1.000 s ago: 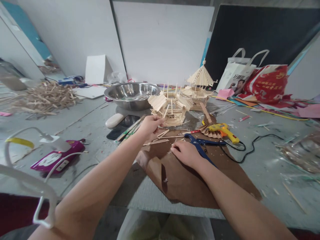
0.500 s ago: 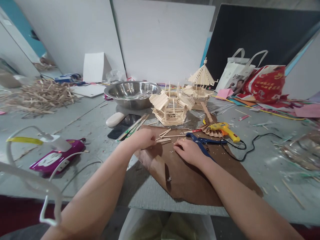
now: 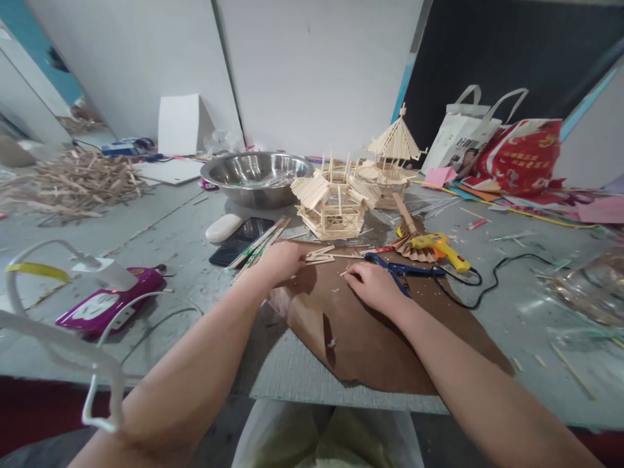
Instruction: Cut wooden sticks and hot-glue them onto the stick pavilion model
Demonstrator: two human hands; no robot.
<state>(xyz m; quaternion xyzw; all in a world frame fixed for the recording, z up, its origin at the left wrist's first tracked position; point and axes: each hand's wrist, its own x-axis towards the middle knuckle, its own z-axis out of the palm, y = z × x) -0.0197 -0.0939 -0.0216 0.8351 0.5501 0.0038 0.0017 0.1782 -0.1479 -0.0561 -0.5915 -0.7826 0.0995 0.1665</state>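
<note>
My left hand [image 3: 280, 261] rests on the far left edge of a brown paper sheet [image 3: 370, 338], fingers curled over short wooden sticks [image 3: 319, 255] lying there. My right hand [image 3: 373, 286] lies on the same sheet with fingers bent, beside blue-handled scissors [image 3: 397, 268]; whether it pinches anything is hidden. Just beyond stands a small stick-built house [image 3: 334, 205], and behind it a stick pavilion [image 3: 392, 159] with a pointed roof. A yellow glue gun [image 3: 439, 248] lies to the right on a folded paper fan.
A steel bowl [image 3: 257, 177], a phone [image 3: 238, 239] and long sticks lie at the back left. A heap of sticks [image 3: 73, 185] is far left. A purple device [image 3: 104, 302] with white cables sits near left. Bags [image 3: 517, 156] and coloured paper fill the back right.
My left hand came back from the stick house down to the loose sticks on the brown sheet. The right hand barely moved. The view tilted slightly downward.
</note>
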